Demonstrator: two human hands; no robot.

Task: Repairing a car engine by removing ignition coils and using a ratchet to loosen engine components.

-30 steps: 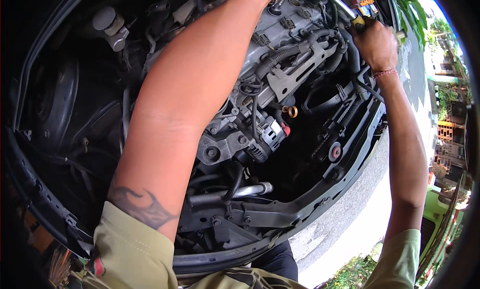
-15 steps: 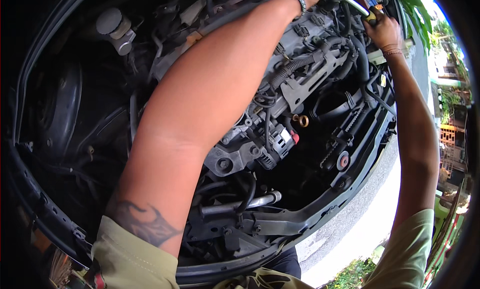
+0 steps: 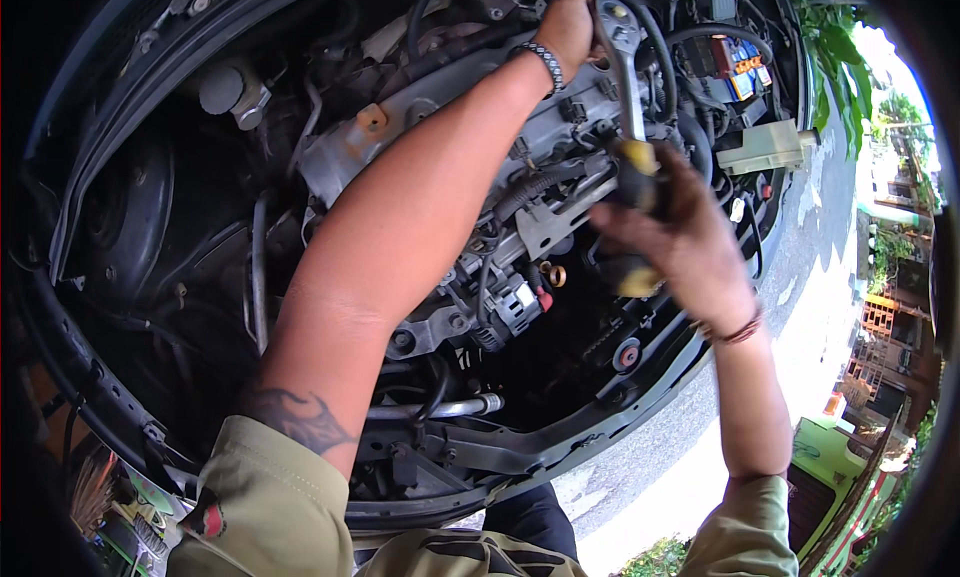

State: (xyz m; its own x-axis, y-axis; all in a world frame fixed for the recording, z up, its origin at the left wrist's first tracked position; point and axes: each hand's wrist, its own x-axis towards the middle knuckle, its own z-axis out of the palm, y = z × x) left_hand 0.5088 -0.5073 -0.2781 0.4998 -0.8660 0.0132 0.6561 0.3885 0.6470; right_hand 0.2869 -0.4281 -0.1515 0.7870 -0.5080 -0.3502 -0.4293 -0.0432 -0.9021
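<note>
A ratchet wrench with a metal head and a black-and-yellow handle lies over the right side of a car engine. My right hand, blurred by motion, is closed round the handle, with its thumb across it. Up at the top edge, my left hand is right beside the ratchet head. Its fingers curl in close there, and what they grip is hidden behind the hand. My left forearm crosses over the engine.
A silver alternator and a metal pipe sit low in the bay. A white plastic reservoir and a fuse box are on the right. The front body rail curves below, with sunlit pavement beyond it.
The ratchet handle has swung from upper right down toward me, my right hand moving with it. My left hand shows lower in the picture, and the view has shifted, baring the ratchet head.
</note>
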